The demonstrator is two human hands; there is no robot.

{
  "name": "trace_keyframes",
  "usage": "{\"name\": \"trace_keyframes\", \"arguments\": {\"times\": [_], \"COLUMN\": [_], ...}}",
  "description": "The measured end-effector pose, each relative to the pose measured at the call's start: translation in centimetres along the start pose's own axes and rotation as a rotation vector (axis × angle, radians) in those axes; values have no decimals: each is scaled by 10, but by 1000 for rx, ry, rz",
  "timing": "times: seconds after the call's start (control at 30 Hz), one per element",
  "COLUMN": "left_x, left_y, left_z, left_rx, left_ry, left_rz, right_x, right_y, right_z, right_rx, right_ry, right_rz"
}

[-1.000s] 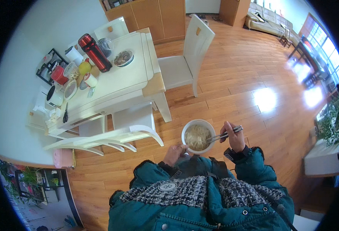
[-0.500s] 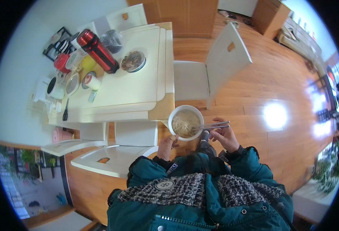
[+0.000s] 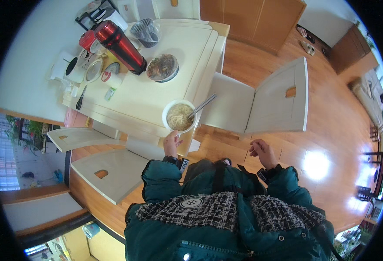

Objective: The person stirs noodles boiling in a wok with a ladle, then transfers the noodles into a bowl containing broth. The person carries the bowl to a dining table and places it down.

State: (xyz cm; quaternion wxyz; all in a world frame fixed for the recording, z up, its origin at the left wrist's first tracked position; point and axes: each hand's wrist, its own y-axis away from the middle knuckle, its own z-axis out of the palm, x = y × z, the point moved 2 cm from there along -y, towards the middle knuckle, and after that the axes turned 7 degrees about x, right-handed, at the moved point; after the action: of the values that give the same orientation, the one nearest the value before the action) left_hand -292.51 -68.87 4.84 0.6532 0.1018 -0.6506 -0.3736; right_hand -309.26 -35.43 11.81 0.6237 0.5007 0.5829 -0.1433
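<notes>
A white bowl (image 3: 165, 115) of noodles (image 3: 179, 117) in pale broth is at the near right corner of the dining table (image 3: 137, 100). My left hand (image 3: 172, 142) grips its near rim, thumb and fingers at the edge. Metal chopsticks (image 3: 203, 106) stand slanted in the noodles and lean out over the right rim, with no hand on them. To the right of the bowl, over the floor, my right hand (image 3: 264, 153) is empty, its fingers loosely bent and apart.
On the table are a covered round dish (image 3: 162, 68), a red thermos (image 3: 121, 47), a dark basket in plastic (image 3: 145, 32), scissors (image 3: 81, 97) and several jars along the wall. White chairs (image 3: 282, 98) stand right of the table and at its near side (image 3: 108, 172).
The bowl has gone left and up, from in front of me to the table corner, with my left hand on it. My right hand has let go of the chopsticks. My view has turned.
</notes>
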Motion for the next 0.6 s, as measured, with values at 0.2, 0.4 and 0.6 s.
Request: {"name": "trace_keyframes", "arguments": {"times": [0.2, 0.4, 0.6], "left_x": [5, 11, 19], "left_y": [-40, -77, -97], "left_z": [-11, -23, -37], "left_rx": [168, 215, 262], "left_ry": [94, 223, 312], "left_rz": [34, -2, -2], "right_x": [-11, -62, -134], "right_y": [-30, -53, -62], "right_z": [0, 0, -1], "right_rx": [-112, -72, 22], "right_ry": [11, 26, 123], "right_rz": [48, 0, -64]}}
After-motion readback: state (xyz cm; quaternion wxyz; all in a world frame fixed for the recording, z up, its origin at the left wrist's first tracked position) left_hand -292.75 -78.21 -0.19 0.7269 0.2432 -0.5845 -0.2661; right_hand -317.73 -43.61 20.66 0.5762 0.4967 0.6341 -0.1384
